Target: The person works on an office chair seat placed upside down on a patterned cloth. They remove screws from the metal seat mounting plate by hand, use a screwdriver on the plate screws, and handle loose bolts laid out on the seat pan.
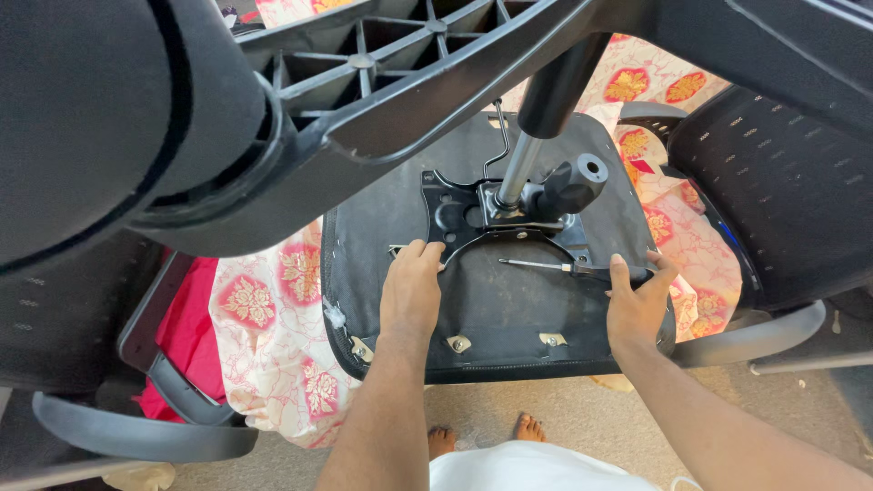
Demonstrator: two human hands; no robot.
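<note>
An upturned office chair seat (509,300) lies with its black underside facing up. A black metal mechanism plate (464,214) is fixed at its middle, with a chrome gas cylinder (516,168) and a round knob (575,182) rising from it. The star base (382,82) with a caster (91,109) looms close to the camera. My left hand (411,286) rests flat on the seat underside, fingertips at the plate's near left corner. My right hand (637,295) grips the seat's right edge, touching the handle of a screwdriver (546,266) that lies on the seat.
The seat rests on a bed with a pink floral sheet (273,309). A black mesh chair back (773,191) leans at the right, armrests (755,341) lie at both sides, and a red cloth (195,336) is at the left. My bare feet (482,436) stand on the floor below.
</note>
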